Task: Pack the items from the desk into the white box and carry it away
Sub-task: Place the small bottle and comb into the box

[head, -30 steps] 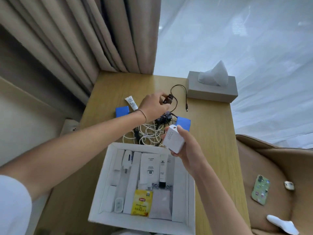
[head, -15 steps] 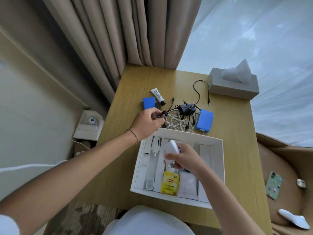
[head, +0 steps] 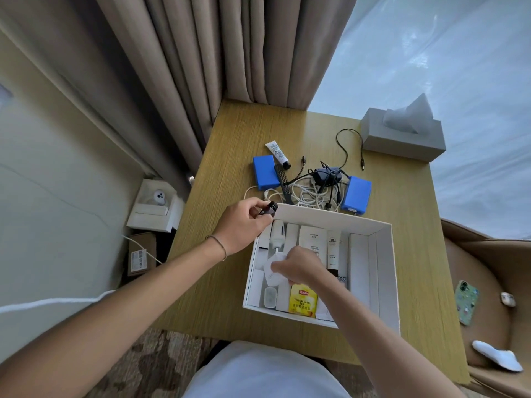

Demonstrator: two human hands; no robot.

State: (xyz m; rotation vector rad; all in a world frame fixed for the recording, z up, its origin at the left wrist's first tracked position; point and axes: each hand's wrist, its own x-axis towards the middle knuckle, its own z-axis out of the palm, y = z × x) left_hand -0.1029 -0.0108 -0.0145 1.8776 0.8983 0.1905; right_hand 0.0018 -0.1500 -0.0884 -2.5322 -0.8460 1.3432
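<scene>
Head view, packing risks: your left hand (head: 244, 222) pinches a small dark bottle (head: 268, 209) over the white box (head: 383, 271) corner, your right hand (head: 298, 267) grips a white charger (head: 273, 272) inside it; either may topple standing items.

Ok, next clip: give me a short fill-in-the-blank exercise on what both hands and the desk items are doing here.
1. The left hand holds a small dark ____ at the far-left corner of the white cardboard box.
2. The right hand grips a white charger block ____ the box.
3. The yellow tea packet reads ____.
4. Two ____ rectangular packs flank the tangled white cables on the wooden desk.

Missing words: bottle; inside; Lipton; blue
</scene>
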